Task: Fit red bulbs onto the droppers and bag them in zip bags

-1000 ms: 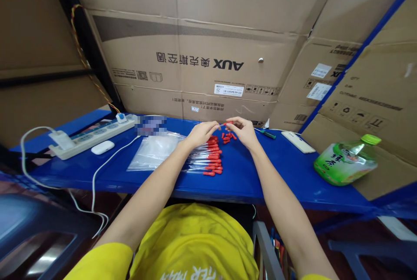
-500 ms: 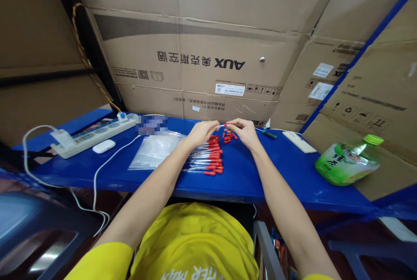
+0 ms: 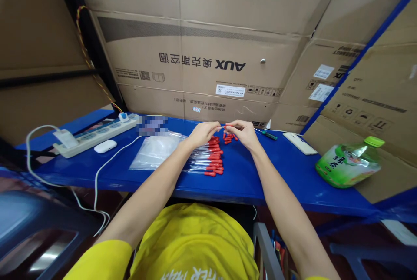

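Grip is pinched in both hands, held near each other above the blue worktop [image 3: 244, 180]: a thin clear tube [image 3: 222, 128] is held by the left hand [image 3: 205, 133], a red cap [image 3: 224, 127] by the right hand [image 3: 243, 131]. Whether the two are fully joined cannot be told. Clock centred on hands: loose red caps [image 3: 230, 138] are scattered just below, 6 o'clock. Red-ended tubes [image 3: 213, 157] are laid in a row, 7 o'clock; clear plastic bags [image 3: 156, 151], 8. Power strip [image 3: 99, 133] is seen at 9, screwdriver [image 3: 269, 135] at 3, green-labelled bottle [image 3: 347, 166] at 4. Worktop is backed by cardboard [image 3: 195, 84], 12.
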The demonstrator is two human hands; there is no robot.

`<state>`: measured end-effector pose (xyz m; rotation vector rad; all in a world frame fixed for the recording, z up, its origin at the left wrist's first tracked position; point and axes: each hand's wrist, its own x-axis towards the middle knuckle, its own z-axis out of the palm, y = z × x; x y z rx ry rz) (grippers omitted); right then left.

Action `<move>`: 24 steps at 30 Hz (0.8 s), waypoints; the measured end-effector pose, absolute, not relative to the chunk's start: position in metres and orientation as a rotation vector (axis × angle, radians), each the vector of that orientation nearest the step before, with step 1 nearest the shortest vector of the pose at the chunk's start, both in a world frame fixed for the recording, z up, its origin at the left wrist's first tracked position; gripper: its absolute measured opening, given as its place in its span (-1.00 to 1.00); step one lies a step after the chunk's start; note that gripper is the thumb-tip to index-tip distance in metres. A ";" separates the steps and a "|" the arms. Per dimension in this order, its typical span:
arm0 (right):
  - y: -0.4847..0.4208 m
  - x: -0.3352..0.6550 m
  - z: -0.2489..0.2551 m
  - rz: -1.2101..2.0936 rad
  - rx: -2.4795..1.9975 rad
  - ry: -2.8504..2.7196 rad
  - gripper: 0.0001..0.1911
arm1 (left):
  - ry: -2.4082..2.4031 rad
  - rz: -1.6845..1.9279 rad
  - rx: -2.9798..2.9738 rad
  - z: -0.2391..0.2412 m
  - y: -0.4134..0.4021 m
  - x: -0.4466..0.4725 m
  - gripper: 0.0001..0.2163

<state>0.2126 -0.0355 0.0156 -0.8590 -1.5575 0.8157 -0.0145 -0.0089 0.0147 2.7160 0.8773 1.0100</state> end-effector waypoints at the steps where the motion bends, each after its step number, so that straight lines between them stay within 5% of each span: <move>1: -0.035 0.213 0.015 0.814 -0.861 -1.564 -0.51 | 0.871 1.007 2.716 0.015 -0.009 -0.014 -0.62; 24: -0.032 0.216 0.014 0.745 -0.868 -1.573 -0.56 | 0.874 1.050 2.649 0.014 -0.008 -0.013 -0.62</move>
